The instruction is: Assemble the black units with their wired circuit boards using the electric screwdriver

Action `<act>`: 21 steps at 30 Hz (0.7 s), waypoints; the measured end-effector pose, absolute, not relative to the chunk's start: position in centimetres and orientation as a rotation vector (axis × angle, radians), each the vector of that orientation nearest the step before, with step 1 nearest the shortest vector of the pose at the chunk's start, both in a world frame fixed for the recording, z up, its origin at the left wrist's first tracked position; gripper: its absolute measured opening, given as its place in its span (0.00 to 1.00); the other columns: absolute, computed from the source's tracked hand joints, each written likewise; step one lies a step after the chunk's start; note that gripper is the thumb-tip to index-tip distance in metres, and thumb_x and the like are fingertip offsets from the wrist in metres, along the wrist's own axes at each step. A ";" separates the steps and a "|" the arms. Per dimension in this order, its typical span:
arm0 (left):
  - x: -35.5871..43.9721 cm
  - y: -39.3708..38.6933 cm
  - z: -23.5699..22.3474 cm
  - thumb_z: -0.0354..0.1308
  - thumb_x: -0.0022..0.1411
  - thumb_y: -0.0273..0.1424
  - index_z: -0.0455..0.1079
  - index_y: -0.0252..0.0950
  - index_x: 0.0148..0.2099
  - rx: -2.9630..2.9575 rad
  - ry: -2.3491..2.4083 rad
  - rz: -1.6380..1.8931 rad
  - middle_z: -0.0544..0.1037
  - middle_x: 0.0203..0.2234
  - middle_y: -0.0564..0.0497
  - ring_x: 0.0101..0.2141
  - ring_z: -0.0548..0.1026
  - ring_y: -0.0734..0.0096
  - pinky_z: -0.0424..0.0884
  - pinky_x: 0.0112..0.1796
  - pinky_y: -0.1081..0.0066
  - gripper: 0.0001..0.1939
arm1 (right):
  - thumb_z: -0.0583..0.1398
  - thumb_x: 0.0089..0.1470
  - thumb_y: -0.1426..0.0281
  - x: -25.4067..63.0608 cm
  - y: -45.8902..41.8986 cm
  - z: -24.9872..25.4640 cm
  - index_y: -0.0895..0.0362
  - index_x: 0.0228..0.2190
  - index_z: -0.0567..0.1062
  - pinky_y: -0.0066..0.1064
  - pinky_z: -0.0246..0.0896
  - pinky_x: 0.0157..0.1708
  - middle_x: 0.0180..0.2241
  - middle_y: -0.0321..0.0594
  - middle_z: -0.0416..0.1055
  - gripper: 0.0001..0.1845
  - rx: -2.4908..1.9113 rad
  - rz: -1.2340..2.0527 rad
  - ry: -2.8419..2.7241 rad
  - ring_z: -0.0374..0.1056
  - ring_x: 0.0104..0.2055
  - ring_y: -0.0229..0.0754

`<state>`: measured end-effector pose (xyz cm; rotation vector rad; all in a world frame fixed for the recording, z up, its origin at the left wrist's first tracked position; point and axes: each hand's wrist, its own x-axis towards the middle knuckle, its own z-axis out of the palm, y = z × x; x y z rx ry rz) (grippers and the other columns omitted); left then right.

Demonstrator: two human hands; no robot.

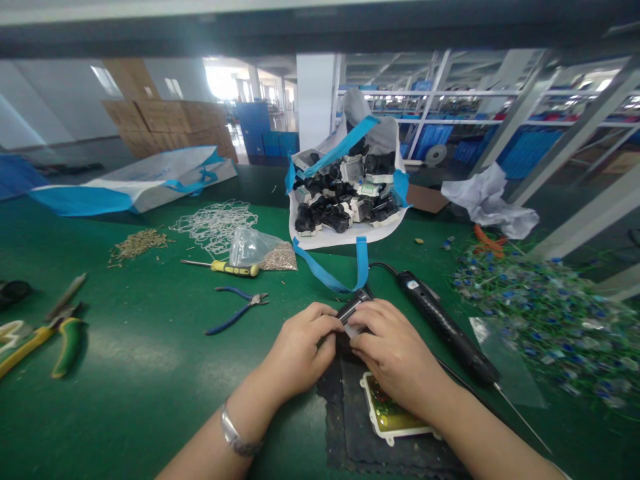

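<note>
Left hand (306,343): grasping a dark part (352,307).
Right hand (393,347): grasping the same dark part.
Dark part: between both hands, near the far end of the black mat (345,417).
White-framed board (395,419): on the black mat, partly hidden by the right hand.
Corded driver (445,327): on the bench (165,373).

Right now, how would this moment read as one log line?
left hand: on dark piece | right hand: also on dark piece | on black mat: white-framed unit | right of hands: corded black screwdriver
</note>
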<state>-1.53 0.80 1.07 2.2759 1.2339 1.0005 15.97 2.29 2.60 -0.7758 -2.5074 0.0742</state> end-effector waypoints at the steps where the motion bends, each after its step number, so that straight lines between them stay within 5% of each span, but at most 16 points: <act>1: -1.6 0.8 1.0 0.48 0.55 0.21 0.66 0.36 0.38 2.245 1.225 1.019 0.68 0.37 0.50 0.39 0.67 0.73 0.64 0.41 0.73 0.10 | 0.55 0.53 0.78 16.0 2.3 2.7 0.61 0.24 0.70 0.41 0.53 0.43 0.33 0.42 0.64 0.07 -0.777 0.072 -2.508 0.57 0.41 0.44; 6: -1.9 1.2 0.7 0.50 0.53 0.22 0.63 0.35 0.34 2.177 1.384 1.115 0.68 0.33 0.50 0.36 0.67 0.71 0.64 0.39 0.71 0.05 | 0.56 0.52 0.78 16.1 2.5 2.9 0.61 0.25 0.71 0.42 0.54 0.43 0.34 0.43 0.64 0.06 -0.805 0.057 -2.490 0.57 0.41 0.45; 10: -3.0 1.7 0.8 0.51 0.51 0.24 0.65 0.35 0.28 2.132 1.635 0.814 0.68 0.24 0.53 0.28 0.66 0.72 0.62 0.31 0.73 0.03 | 0.57 0.50 0.80 16.1 2.4 2.9 0.61 0.25 0.70 0.43 0.54 0.43 0.34 0.43 0.64 0.05 -0.858 0.038 -2.465 0.57 0.41 0.46; 15: -4.0 1.9 0.5 0.59 0.47 0.28 0.70 0.38 0.31 2.225 1.563 0.295 0.70 0.27 0.53 0.29 0.68 0.69 0.61 0.30 0.73 0.05 | 0.57 0.49 0.80 16.1 2.4 2.6 0.60 0.26 0.69 0.43 0.55 0.43 0.35 0.43 0.64 0.04 -0.910 0.038 -2.438 0.57 0.42 0.47; 21: -3.5 2.0 -0.2 0.60 0.47 0.28 0.71 0.39 0.36 2.270 1.459 0.267 0.69 0.29 0.52 0.32 0.68 0.68 0.62 0.33 0.73 0.10 | 0.58 0.47 0.81 16.1 2.5 2.4 0.61 0.27 0.67 0.42 0.53 0.45 0.36 0.43 0.63 0.05 -0.959 0.063 -2.407 0.56 0.43 0.47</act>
